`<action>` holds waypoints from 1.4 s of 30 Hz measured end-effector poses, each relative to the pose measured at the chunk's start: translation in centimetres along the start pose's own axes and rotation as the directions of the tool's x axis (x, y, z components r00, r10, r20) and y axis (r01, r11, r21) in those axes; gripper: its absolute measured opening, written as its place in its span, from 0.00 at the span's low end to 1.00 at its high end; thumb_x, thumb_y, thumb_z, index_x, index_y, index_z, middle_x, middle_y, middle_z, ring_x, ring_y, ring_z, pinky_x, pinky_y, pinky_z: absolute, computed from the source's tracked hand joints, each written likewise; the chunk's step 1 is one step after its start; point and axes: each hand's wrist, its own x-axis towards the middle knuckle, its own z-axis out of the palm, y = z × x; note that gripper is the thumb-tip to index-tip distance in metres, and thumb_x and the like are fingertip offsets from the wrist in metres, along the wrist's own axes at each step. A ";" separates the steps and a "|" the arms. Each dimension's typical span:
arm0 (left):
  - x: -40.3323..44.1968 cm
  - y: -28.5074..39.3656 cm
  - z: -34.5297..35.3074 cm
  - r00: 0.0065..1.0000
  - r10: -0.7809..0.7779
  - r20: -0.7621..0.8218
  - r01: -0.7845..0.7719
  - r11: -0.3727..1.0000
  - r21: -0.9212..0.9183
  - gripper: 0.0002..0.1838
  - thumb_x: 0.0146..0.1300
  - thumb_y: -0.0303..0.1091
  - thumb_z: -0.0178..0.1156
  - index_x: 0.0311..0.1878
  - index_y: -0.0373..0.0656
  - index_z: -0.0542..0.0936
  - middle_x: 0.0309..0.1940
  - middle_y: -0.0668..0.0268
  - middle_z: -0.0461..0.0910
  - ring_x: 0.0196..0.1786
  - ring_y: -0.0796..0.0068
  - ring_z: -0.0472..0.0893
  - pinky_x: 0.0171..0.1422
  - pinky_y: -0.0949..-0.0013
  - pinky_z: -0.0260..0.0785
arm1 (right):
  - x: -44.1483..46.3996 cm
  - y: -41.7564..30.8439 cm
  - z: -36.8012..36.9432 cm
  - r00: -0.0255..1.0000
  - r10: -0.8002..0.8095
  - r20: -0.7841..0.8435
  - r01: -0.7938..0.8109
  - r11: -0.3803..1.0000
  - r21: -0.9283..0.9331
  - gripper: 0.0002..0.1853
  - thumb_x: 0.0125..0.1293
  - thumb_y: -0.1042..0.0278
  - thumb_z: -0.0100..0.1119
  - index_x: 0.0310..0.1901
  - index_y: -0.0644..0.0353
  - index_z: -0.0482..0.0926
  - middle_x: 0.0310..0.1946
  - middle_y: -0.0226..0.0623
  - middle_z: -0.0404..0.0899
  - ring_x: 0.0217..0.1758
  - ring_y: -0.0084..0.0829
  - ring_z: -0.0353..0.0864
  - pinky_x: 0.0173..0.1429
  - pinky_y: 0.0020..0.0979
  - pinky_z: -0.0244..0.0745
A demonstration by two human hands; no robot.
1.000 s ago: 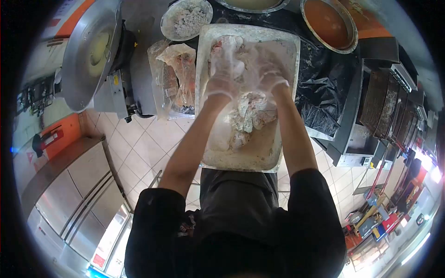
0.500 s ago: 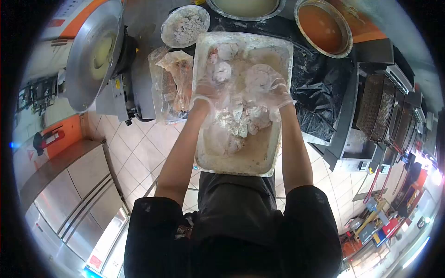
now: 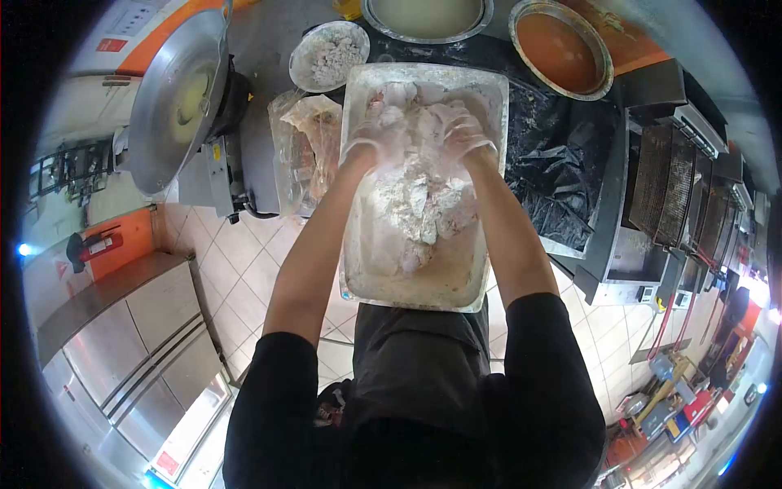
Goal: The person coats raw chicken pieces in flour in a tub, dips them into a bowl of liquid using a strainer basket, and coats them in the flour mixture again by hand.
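A pale rectangular tub (image 3: 423, 298) holds whitish flour and several floured pieces (image 3: 422, 204), heaped in its middle. Both hands wear clear plastic gloves dusted with flour. My left hand (image 3: 376, 140) is inside the tub near its left wall, against the floured pieces at the far end. Opposite it, my right hand (image 3: 466, 132) lies in the tub near the right wall, its fingers bent over the far part of the heap. Flour and blur hide the fingertips of both hands, so what they grip cannot be made out.
Left of the tub lie a clear plastic bag (image 3: 314, 138) and a bowl of whitish crumbs (image 3: 329, 56). A large wok (image 3: 175, 106) stands farther left. Beyond are a basin of pale liquid (image 3: 428, 16) and one of orange liquid (image 3: 560, 53). Fryer baskets (image 3: 664, 187) are at right.
My hands were lower and wider apart half a second ago; now they are farther up the tub and closer together. The floured heap has shifted slightly under them.
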 end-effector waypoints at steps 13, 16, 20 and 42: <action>1.7 -5.6 1.2 0.972 0.103 -0.212 -0.186 0.889 -0.418 0.28 0.60 0.46 0.51 0.62 0.40 0.67 0.56 0.56 0.73 0.56 0.67 0.72 0.61 0.67 0.63 | -2.4 0.1 0.3 0.895 0.377 -0.239 -0.083 0.667 0.741 0.29 0.51 0.50 0.66 0.51 0.58 0.76 0.49 0.37 0.77 0.49 0.31 0.75 0.56 0.27 0.70; -1.1 1.1 -2.7 0.996 0.080 -0.047 -0.057 0.927 0.370 0.26 0.64 0.46 0.47 0.61 0.43 0.68 0.56 0.57 0.73 0.56 0.66 0.72 0.63 0.67 0.63 | -3.5 -2.4 -2.2 0.861 0.388 -0.329 -0.143 0.805 0.576 0.28 0.50 0.50 0.68 0.50 0.57 0.77 0.46 0.36 0.78 0.45 0.31 0.76 0.53 0.27 0.71; -0.3 -1.3 -3.4 0.989 0.143 -0.044 -0.128 0.962 0.241 0.28 0.61 0.47 0.51 0.61 0.41 0.68 0.59 0.53 0.69 0.61 0.59 0.68 0.67 0.65 0.59 | -4.3 -2.8 -3.8 0.906 0.411 -0.099 -0.181 0.588 0.788 0.30 0.49 0.51 0.66 0.54 0.56 0.75 0.47 0.41 0.77 0.50 0.38 0.76 0.54 0.33 0.72; 4.7 5.2 -10.3 0.924 -0.059 -0.377 -0.134 0.875 -0.466 0.22 0.61 0.37 0.57 0.57 0.42 0.69 0.50 0.57 0.76 0.50 0.66 0.76 0.53 0.64 0.70 | -2.9 1.2 -12.6 0.816 0.573 -0.076 0.301 -0.310 0.902 0.21 0.53 0.67 0.65 0.49 0.63 0.74 0.43 0.39 0.78 0.41 0.28 0.79 0.45 0.29 0.78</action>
